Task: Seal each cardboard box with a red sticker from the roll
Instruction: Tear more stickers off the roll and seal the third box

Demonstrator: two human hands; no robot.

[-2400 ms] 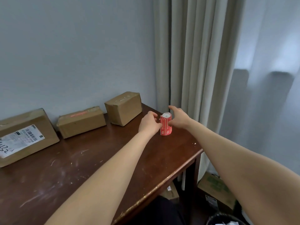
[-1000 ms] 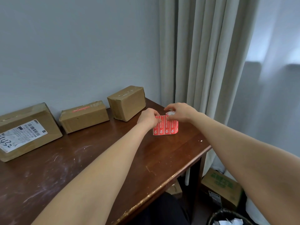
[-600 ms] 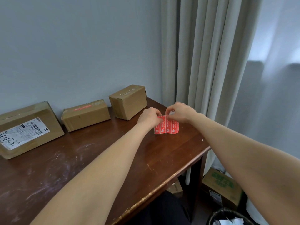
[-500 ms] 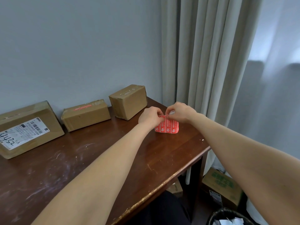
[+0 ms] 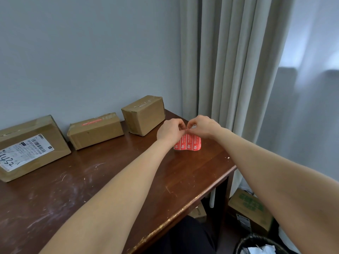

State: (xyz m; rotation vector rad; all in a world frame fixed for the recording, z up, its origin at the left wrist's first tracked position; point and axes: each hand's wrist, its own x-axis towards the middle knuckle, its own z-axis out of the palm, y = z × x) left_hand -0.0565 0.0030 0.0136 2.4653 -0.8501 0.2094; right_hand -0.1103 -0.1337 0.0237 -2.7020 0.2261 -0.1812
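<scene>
A roll of red stickers (image 5: 189, 143) stands near the table's far right corner, with a short strip unrolled to its left. My left hand (image 5: 170, 131) pinches the top edge of that strip. My right hand (image 5: 203, 126) rests on the roll's top, fingertips meeting the left hand's. Three cardboard boxes line the wall: a small one (image 5: 145, 114) just left of my hands, a flat one with a red sticker on top (image 5: 95, 130), and a large one with a white shipping label (image 5: 31, 145).
The dark wooden table (image 5: 91, 180) is scratched, and its front edge runs diagonally at lower right. Beige curtains (image 5: 229, 70) hang just behind the roll. On the floor to the right sit a cardboard box (image 5: 251, 209) and a black wastebasket (image 5: 260, 244).
The strip was pulled out leftwards from the roll. Since then my hands have closed together at its top edge, and the strip has shortened a little.
</scene>
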